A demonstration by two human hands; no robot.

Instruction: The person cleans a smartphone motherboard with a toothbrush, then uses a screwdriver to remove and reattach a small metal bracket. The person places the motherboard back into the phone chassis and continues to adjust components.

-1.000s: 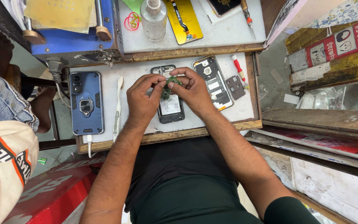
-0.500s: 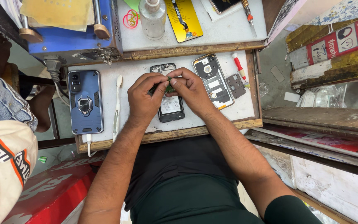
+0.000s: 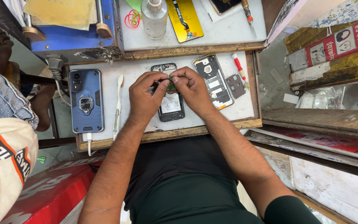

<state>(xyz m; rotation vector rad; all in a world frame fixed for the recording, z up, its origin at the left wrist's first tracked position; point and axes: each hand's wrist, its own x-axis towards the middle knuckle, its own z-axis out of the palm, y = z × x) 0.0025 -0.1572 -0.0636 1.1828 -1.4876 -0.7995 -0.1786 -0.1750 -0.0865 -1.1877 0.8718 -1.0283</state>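
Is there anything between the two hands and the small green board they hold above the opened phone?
Nothing visible. The left hand and the right hand both pinch the small green board directly with their fingertips, just above the opened phone lying on the white tray.

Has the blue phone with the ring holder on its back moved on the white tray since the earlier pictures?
No. The blue phone lies in the same place, left of the white tool, near the left edge of the white tray, with its cable at the bottom.
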